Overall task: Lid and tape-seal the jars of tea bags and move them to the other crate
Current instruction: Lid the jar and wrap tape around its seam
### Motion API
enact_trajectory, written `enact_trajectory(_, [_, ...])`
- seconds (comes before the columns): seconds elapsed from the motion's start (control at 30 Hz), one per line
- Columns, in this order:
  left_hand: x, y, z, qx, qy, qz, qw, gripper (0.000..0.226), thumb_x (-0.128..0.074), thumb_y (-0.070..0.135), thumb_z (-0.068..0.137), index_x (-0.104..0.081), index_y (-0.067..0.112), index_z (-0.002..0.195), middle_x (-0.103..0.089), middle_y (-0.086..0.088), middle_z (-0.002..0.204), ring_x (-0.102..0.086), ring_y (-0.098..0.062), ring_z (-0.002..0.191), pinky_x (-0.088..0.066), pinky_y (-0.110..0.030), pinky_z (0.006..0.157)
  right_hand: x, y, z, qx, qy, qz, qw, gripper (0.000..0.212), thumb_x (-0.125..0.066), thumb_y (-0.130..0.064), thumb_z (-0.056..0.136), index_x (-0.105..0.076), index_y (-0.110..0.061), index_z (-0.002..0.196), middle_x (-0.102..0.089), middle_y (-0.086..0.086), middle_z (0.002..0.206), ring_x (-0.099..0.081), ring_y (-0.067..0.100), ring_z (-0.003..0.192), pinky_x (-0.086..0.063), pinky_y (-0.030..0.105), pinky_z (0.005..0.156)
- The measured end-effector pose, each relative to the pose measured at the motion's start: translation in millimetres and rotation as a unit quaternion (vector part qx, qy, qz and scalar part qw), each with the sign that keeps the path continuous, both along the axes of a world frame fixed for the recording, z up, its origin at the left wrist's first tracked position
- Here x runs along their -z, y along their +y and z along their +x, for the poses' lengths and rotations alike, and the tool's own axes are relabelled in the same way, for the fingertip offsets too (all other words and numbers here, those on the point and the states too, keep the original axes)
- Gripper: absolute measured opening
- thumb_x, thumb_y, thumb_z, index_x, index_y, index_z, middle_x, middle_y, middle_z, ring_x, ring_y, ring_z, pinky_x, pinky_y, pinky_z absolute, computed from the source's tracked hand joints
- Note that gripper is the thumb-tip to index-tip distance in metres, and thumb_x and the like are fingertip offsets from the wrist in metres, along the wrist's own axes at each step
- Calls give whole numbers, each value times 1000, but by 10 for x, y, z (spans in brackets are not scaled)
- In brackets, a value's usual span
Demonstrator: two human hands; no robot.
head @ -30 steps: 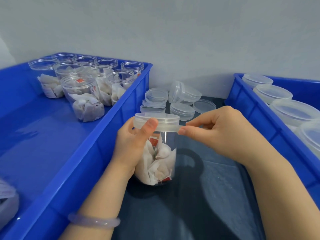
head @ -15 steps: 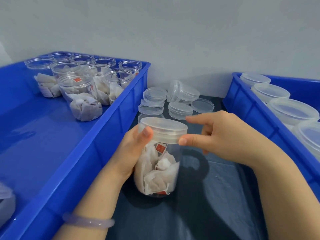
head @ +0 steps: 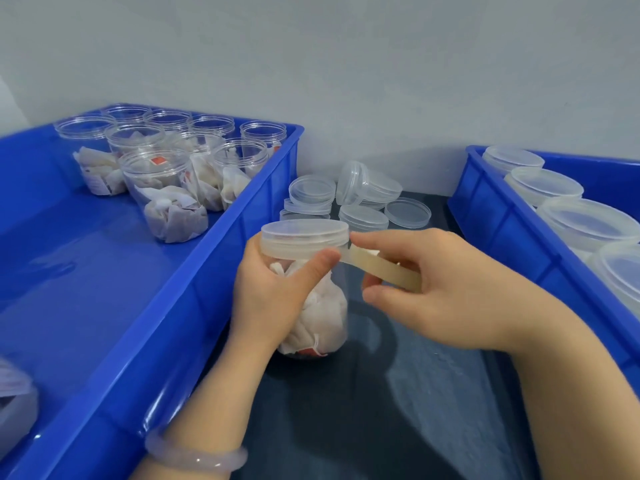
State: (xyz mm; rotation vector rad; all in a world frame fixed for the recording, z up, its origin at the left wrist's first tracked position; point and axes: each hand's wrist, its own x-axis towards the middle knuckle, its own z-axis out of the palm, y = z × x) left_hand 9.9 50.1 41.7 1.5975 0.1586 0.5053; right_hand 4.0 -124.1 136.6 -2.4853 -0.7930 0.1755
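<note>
We work with both forearms bare, no sleeves in sight. On our left wrist sits a smooth, rounded bangle (head: 196,458) in pale, milky lilac (glossy, slightly translucent). Our left hand (head: 273,292) and right hand (head: 446,289) wear no gloves and no rings that we can see.

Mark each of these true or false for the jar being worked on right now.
1. The jar in hand has its lid on. True.
2. The right hand pulls a strip of tape away from the lid's rim. True.
3. The jar sits inside the left crate. False: it stands on the dark mat between the crates.
4. The jars in the left crate are lidded. False: they are open.
5. The left hand is off the jar. False: its grip is around the jar, thumb on the tape.
</note>
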Motion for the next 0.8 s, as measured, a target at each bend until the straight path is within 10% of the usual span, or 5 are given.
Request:
enact_trajectory(0.1, [1, 87, 26, 38, -5, -35, 999, 57, -74, 63, 44, -65, 28, 88, -73, 16, 82, -69, -3, 82, -53, -20, 68, -39, -126, 25, -24, 97, 110, 989, 49, -67, -65, 64, -63, -43, 108, -62, -11, 60, -50, 4, 47, -40, 17, 51])
enact_trajectory(0.27, [-18, 42, 15, 119, 4, -81, 990, 47, -76, 52, 46, -71, 21, 82, -75, 2, 81, -72, -13, 78, -55, -24, 63, -51, -340, 118, 19, -13, 181, 983, 45, -53, -80, 62, -73, -43, 78, -40, -2, 50, -32, 8, 48, -27, 16, 44])
enact_trajectory(0.5, [-35, 57, -11, 215, 42, -136, 966, 94, -84, 68, 33, -70, 3, 100, -68, -26, 101, -65, -40, 96, -52, -53, 86, 116, -254, 195, 90, -1, 161, 983, 23, -68, -58, 65, -76, -38, 74, -69, -7, 63, -48, 4, 50, -38, 13, 48])
enact_trajectory(0.8, [-18, 33, -6, 245, 18, -162, 956, 95, -85, 66, 39, -66, 4, 108, -69, -22, 101, -66, -38, 97, -55, -48, 82, 177, -250, 289, 84, 28, 153, 984, 43, -60, -69, 53, -76, -34, 72, -64, -5, 56, -42, 0, 47, -35, 10, 47])
